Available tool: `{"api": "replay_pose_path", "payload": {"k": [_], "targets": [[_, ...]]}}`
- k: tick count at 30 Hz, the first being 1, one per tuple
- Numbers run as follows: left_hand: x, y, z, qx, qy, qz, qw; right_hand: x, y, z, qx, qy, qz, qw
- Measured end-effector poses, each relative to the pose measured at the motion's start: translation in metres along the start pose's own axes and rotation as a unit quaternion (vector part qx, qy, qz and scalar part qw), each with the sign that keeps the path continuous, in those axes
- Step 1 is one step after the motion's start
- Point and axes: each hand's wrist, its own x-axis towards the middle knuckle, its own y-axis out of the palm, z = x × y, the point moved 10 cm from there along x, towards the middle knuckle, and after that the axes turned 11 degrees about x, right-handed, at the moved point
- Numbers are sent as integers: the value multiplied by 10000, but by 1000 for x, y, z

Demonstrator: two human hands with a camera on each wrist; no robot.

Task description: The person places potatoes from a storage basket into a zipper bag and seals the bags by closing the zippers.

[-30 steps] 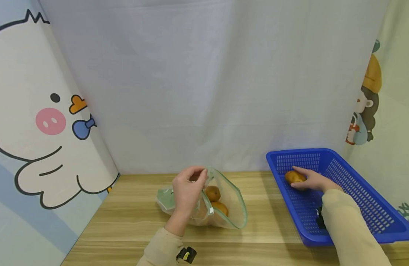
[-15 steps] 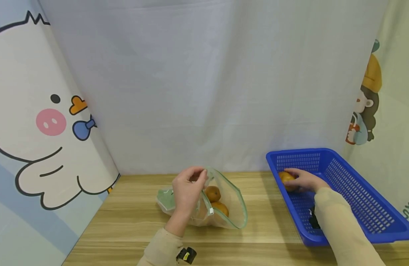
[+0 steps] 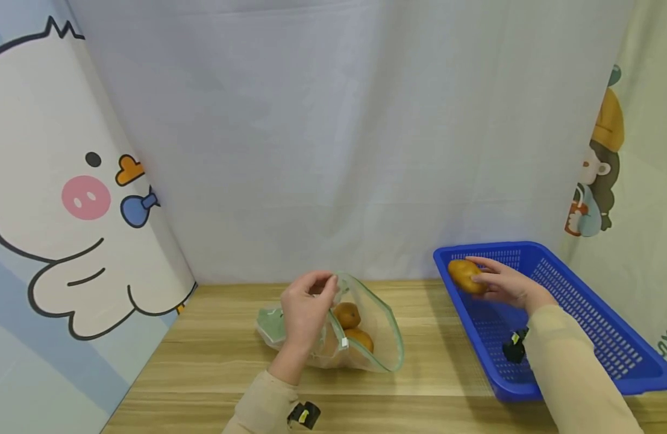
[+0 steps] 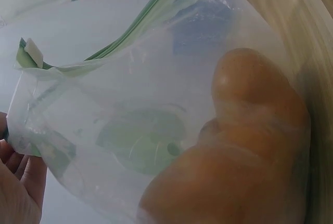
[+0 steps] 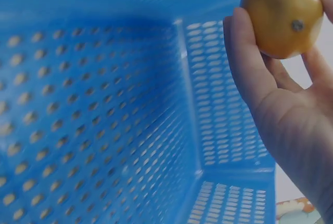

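Observation:
In the head view my left hand (image 3: 307,308) pinches the upper edge of a clear zip bag (image 3: 388,337) with green trim, holding its mouth open toward the right. Inside the bag lie brown-yellow potatoes (image 3: 359,339); the left wrist view shows them bunched low behind the cloudy plastic (image 4: 244,78). My right hand (image 3: 511,288) grips another potato (image 3: 464,276) over the far left part of the blue basket (image 3: 487,355). A small dark scar marks this potato's end (image 5: 283,18) in the right wrist view, where fingers and thumb stand around it.
The basket has perforated walls and a raised rim, and stands on the right of the wooden table (image 3: 203,355). A pale curtain (image 3: 311,150) hangs behind the table. Printed cartoon cloths hang at the left and right sides.
My right hand first shifted left within the basket with the potato, then raised it toward the rim. My left hand and the bag have stayed in place.

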Motion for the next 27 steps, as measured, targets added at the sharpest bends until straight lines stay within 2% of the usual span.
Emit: {"api": "replay_pose_path", "payload": {"k": [6,9,14,21,27], "targets": [[-1,-10,-30,-53,139,37,9999,-2,25,29,45,-455,380,9982],[-1,-12,-33,-57,161,44,9998,-4,45,43,-65,-642,677,9956],[-1,-10,-30,-56,87,67,9999,-12,80,65,-483,-1076,1093,9870],[0,-11,-32,-31,112,63,9999,-32,145,91,-1066,-1887,1749,9604],[-1,-12,-31,-9,58,76,10000,-47,195,103,-1692,-2566,1919,9320]]}}
